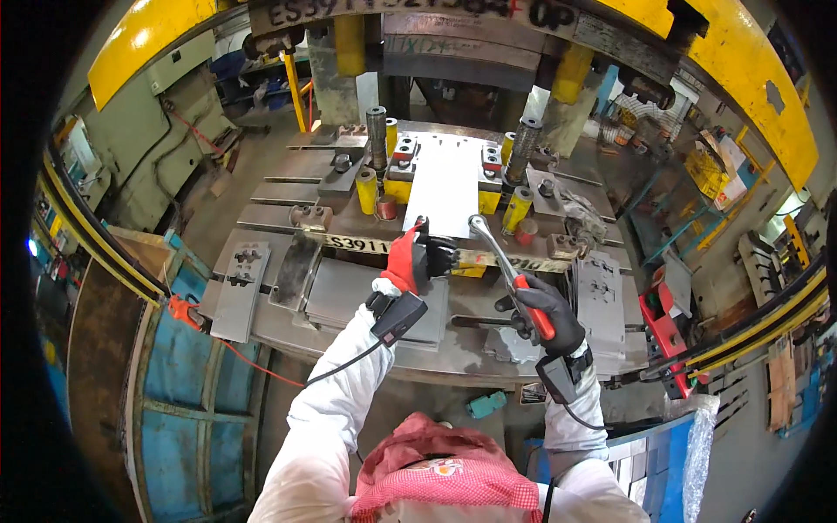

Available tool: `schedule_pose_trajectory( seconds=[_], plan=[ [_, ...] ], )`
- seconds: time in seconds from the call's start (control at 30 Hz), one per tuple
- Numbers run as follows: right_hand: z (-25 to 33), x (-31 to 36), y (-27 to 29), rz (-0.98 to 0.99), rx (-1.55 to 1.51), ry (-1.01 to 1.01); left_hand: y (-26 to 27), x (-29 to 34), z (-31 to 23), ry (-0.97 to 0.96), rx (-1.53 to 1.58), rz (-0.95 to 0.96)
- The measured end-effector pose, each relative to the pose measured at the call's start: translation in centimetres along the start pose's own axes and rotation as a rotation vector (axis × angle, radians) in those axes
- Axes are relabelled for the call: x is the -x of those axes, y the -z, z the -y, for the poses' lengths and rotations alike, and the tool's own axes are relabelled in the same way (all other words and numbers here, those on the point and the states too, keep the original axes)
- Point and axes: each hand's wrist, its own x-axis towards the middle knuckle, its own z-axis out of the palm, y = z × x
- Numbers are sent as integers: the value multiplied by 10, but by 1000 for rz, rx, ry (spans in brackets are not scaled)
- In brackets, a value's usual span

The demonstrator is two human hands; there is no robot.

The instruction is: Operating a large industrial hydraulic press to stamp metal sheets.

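A bright, flat metal sheet (443,187) lies over the die (397,192) in the middle of the press, its front end toward me. My left hand (420,260), in a red and black glove, is closed at the sheet's front left corner. Its thumb overlaps the sheet and the other fingers curl just below the edge. In a dark glove, my right hand (551,315) wraps round the red handle of a chrome hand tool (499,253) that looks like a ratchet wrench. The tool's round head is at the sheet's front right corner; contact is unclear.
Flat grey sheets (370,301) lie by my left forearm, and a stack of metal plates (600,305) sits at the right. Guide posts (377,139) and yellow cylinders (518,209) flank the die. The press's upper part (462,52) hangs beyond. A red bracket (667,331) stands right.
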Motion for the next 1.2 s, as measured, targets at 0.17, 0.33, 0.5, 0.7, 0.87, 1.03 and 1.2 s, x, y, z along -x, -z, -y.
schedule_pose_trajectory(
  seconds=[0.17, 0.33, 0.5, 0.7, 0.87, 1.03, 1.2],
  plan=[
    [-6, -3, 6, 21, -27, 22, -11, 3, -11, 386, 376, -118],
    [-9, -4, 9, -6, -8, 25, -3, 3, -10, 439, 340, -42],
    [-6, -2, 8, 12, 78, 74, 5, 35, -29, 422, 161, 5],
    [-5, 0, 16, -41, 90, 49, 52, 116, -55, 151, 20, -275],
    [0, 0, 10, 24, 53, 26, 177, 201, -8, -178, -162, -877],
    [-3, -1, 9, -16, 23, 13, 225, 241, 13, -311, -682, -1041],
    [-11, -5, 15, 57, 214, 207, 264, 250, 73, 84, -1061, -888]
  ],
)
